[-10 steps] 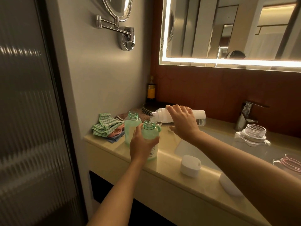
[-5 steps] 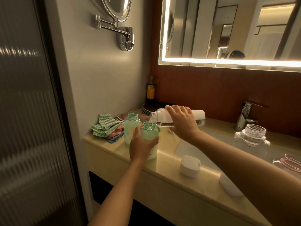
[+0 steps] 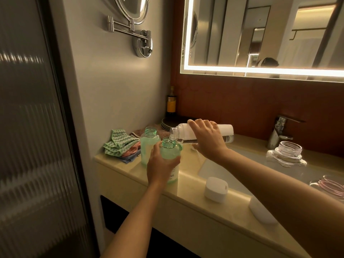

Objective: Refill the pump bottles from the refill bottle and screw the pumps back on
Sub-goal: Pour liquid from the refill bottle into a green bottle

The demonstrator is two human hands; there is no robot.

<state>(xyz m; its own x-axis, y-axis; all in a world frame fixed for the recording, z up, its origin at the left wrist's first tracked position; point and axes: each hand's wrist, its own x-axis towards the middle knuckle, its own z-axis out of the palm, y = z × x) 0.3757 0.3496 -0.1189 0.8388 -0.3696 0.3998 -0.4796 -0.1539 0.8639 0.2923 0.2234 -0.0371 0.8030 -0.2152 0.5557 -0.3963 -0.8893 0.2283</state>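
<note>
Left hand [image 3: 161, 164] wraps the green pump bottle [image 3: 170, 154] by the table's [image 3: 186, 189] front edge, frame centre; right hand [image 3: 206, 140] grips the tipped refill bottle [image 3: 183, 132] over its neck. Sink [image 3: 214, 168] lies just right.

Worktop [image 3: 188, 185], far left end: cloths [image 3: 119, 144] in a pile. Just right of them, rear bottle [image 3: 147, 146]. Front bottle [image 3: 170, 155] stands before it and a little right, left hand [image 3: 160, 166] round it. Refill bottle [image 3: 183, 132] lies level above in right hand [image 3: 206, 138], mouth over front bottle's neck. Plates [image 3: 167, 123] behind, corner bottle [image 3: 171, 103] behind those. Sink [image 3: 214, 168] right of bottles, tap [image 3: 279, 131] behind it, jar [image 3: 287, 151] just before tap. Box [image 3: 216, 189] on front edge, before sink.
</note>
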